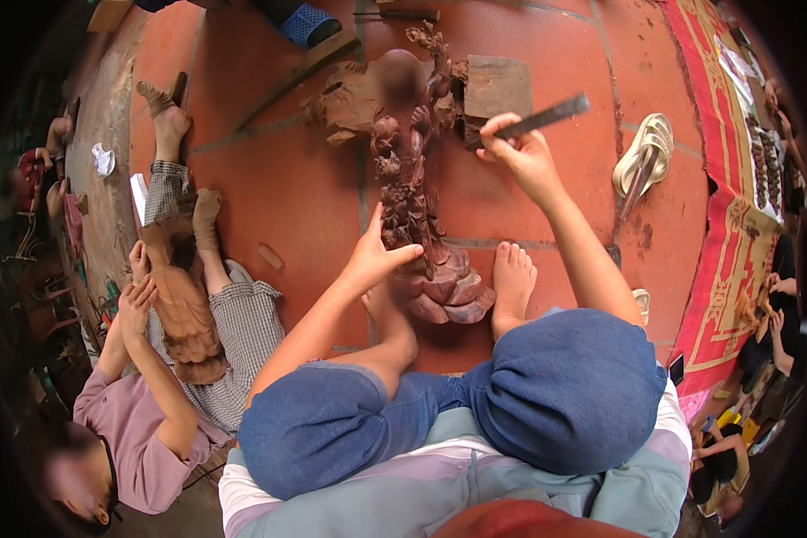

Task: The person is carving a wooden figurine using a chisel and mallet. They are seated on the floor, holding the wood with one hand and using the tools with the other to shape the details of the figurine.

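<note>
A tall, dark reddish-brown carved wooden statue (409, 193) lies or leans between my bare feet, its rounded base nearest me. My left hand (381, 255) is closed on its lower left side, thumb across the front. In my right hand (520, 157), to the right of the statue's upper part, is a dark stick-like tool (556, 113). Its thicker end points up and right, and its thin end sticks out left of my fingers, apart from the statue. I cannot make out what kind of tool it is.
Behind the statue are rough wood blocks (498, 85) and a long wooden bar (300, 76) on the red tiles. At left a seated person holds a lighter wood carving (184, 314). A sandal (646, 157) and a red patterned mat (722, 269) lie at right.
</note>
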The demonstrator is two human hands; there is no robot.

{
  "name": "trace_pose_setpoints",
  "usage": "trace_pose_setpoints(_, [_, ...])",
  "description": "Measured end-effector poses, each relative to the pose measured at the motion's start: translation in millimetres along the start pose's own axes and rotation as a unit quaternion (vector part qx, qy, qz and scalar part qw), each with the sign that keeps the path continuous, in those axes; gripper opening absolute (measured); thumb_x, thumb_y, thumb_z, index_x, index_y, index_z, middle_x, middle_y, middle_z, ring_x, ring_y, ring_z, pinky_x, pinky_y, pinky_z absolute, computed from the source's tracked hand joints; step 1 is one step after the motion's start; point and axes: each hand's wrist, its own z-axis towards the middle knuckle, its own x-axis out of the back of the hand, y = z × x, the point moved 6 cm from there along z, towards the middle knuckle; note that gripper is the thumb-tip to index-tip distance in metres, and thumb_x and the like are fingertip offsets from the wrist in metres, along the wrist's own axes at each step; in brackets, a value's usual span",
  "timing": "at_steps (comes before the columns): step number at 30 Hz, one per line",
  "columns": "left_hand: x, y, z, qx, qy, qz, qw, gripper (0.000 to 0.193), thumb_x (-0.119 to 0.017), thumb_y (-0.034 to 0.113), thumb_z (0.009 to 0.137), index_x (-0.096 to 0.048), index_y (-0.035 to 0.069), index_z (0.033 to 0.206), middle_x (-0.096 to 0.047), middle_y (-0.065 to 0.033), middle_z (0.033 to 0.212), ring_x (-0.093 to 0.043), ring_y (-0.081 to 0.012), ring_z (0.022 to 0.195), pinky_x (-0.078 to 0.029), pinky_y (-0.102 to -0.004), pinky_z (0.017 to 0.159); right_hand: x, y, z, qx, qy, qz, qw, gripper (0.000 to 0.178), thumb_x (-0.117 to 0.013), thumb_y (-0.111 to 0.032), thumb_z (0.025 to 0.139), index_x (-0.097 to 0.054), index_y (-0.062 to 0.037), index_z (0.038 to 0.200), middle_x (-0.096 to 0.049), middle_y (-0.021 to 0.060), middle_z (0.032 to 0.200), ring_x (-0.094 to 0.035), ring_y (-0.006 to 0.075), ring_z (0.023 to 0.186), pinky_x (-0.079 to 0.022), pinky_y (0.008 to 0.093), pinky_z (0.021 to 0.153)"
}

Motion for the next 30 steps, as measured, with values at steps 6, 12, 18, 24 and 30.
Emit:
trace_pose_setpoints(6, [0.7,2.1,0.8,0.01,0.026,0.044,0.999,0.105,-0.081,0.018,0.076,-0.013,0.0,0.153,-0.046,-0.0186,0.143,-0.046,-0.0251,0.131,-0.036,-0.0358,0.11,-0.2,14.1,-38.4,-0.052,0.024,0.017,0.998,0.01,-0.062,-0.007,0.094,-0.062,-0.0048,0.104,-0.06,-0.0007,0.101,-0.063,0.0098,0.091,-0.054,0.0258,0.085])
trace_pose_setpoints(12, [3.6,-12.4,2.9,0.021,0.011,-0.01,1.0,0.09,-0.08,0.016,0.078,-0.026,-0.001,0.149,-0.052,-0.0147,0.137,-0.05,-0.022,0.125,-0.04,-0.0356,0.106,-29.0,-4.0,-18.1,0.06,-0.072,-0.175,0.98,0.009,-0.065,-0.007,0.086,-0.066,-0.005,0.094,-0.065,0.001,0.09,-0.061,0.0112,0.085,-0.047,0.0317,0.085])
trace_pose_setpoints(18, [1.5,-1.4,-1.0,0.042,0.004,-0.026,0.999,0.081,-0.08,0.014,0.079,-0.034,-0.002,0.144,-0.053,-0.0129,0.135,-0.052,-0.0205,0.122,-0.042,-0.0345,0.105,-66.8,-15.8,-16.1,0.206,-0.19,-0.297,0.913,0.009,-0.069,0.001,0.076,-0.065,-0.0058,0.08,-0.066,0.0019,0.074,-0.067,0.0217,0.074,-0.038,0.0473,0.113])
trace_pose_setpoints(24, [-3.3,5.5,-4.3,0.067,0.0,-0.059,0.996,0.081,-0.081,0.012,0.08,-0.033,-0.001,0.144,-0.05,-0.0123,0.137,-0.05,-0.0208,0.123,-0.04,-0.0357,0.107,-47.0,-15.2,12.0,0.114,-0.132,-0.205,0.963,0.008,-0.071,-0.003,0.077,-0.07,-0.0047,0.084,-0.07,0.0035,0.075,-0.069,0.0149,0.076,-0.055,0.032,0.084])
trace_pose_setpoints(30, [-2.6,7.1,-4.9,0.082,0.007,-0.073,0.994,0.081,-0.08,0.012,0.08,-0.032,-0.001,0.144,-0.047,-0.0126,0.14,-0.047,-0.0217,0.126,-0.038,-0.0359,0.109,-50.3,-5.4,13.1,0.166,-0.158,-0.246,0.942,0.012,-0.073,-0.013,0.075,-0.073,-0.0146,0.087,-0.073,0.002,0.082,-0.07,0.0192,0.077,-0.053,0.0316,0.072])
